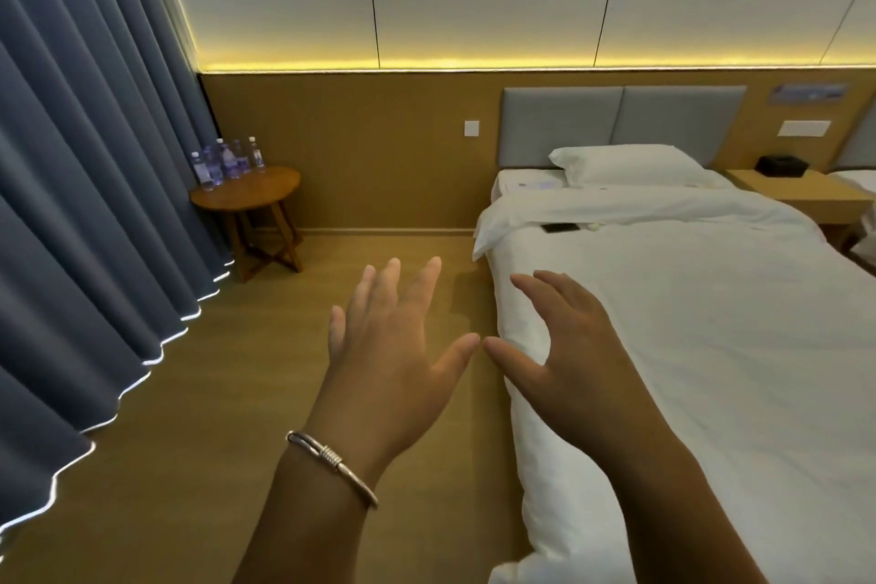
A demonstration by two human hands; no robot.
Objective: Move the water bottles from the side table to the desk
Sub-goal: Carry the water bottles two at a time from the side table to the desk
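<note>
While both hands are raised in front of the body, the scene reads as follows:
Left hand fingers: the left hand has its fingers straight and spread apart, holding nothing; a silver bracelet sits on the wrist
Right hand fingers: the right hand has its fingers straight and slightly apart, holding nothing; the two thumb tips lie almost touching
Position of hands: over the floor at the edge of the bed, well apart from the task items
Water bottles: the water bottles stand upright in a close cluster at the back of the tabletop of the round side table, in the corner beside the curtain
Desk: not in view; location cannot be told
Task progress: judged as not yet begun; no bottle lifted
Next step: approach the side table, then grip the bottles
Risk 1: bottles stand close together, so reaching for one may topple its neighbours
Risk 2: carrying several at once may cause a bottle to slip from the grip
Risk 3: bottles near the curtain may catch the fabric on lifting
Other items: a dark flat object lies on the bed, well clear of the route
</note>
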